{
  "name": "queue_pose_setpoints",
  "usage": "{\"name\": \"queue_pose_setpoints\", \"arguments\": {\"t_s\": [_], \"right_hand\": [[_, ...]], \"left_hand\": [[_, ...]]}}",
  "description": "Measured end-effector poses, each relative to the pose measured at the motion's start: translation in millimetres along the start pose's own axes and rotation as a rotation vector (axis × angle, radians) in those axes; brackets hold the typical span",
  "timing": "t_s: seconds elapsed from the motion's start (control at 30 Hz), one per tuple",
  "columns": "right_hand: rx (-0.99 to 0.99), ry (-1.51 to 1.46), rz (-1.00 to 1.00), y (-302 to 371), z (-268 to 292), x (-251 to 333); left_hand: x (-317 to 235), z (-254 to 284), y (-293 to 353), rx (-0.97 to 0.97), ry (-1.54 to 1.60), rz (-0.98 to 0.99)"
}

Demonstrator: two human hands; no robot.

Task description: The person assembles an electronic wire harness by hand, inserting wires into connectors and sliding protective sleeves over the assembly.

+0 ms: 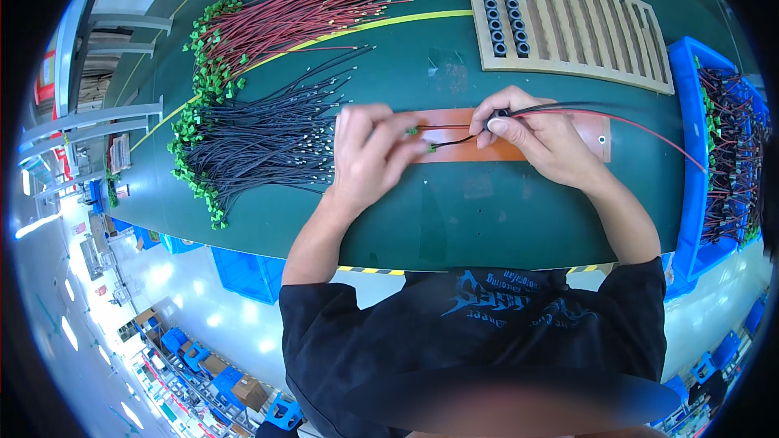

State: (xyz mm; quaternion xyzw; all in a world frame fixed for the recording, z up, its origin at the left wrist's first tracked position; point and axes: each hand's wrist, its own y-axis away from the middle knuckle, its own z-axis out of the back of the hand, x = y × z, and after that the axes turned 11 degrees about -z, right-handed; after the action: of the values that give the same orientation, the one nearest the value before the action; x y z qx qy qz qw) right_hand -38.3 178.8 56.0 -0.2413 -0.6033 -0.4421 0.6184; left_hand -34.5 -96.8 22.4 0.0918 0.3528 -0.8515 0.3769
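My left hand (369, 150) pinches the green-tipped ends (422, 139) of a red wire and a black wire over an orange-brown board (596, 136) on the green table. My right hand (531, 134) holds a small black ring core (497, 118) with both wires (641, 123) running through it. The wires trail off to the right toward a blue bin. Between my two hands the wires are stretched nearly straight.
A bundle of black wires (260, 142) with green connectors lies left of my hands, and a red bundle (300, 12) lies behind it. A slatted wooden rack (600, 32) holding several black ring cores (503, 12) stands at the back right. A blue bin (691, 195) of finished wires is at the right.
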Motion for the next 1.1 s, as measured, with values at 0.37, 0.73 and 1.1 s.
{"name": "queue_pose_setpoints", "arguments": {"t_s": [0.37, 0.73, 1.1], "right_hand": [[0.014, -0.125, -0.014, -2.6, -0.3, -2.4], [0.028, -0.128, 0.013, -5.0, -0.6, -6.8], [0.055, -0.275, 0.223, -10.7, -1.8, -17.1]], "left_hand": [[3.5, 8.6, 2.5, 0.105, 0.220, -0.224], [-2.5, 22.2, -5.0, 0.178, 0.423, 0.186], [5.5, 14.0, -0.2, 0.236, 0.373, 0.124]]}}
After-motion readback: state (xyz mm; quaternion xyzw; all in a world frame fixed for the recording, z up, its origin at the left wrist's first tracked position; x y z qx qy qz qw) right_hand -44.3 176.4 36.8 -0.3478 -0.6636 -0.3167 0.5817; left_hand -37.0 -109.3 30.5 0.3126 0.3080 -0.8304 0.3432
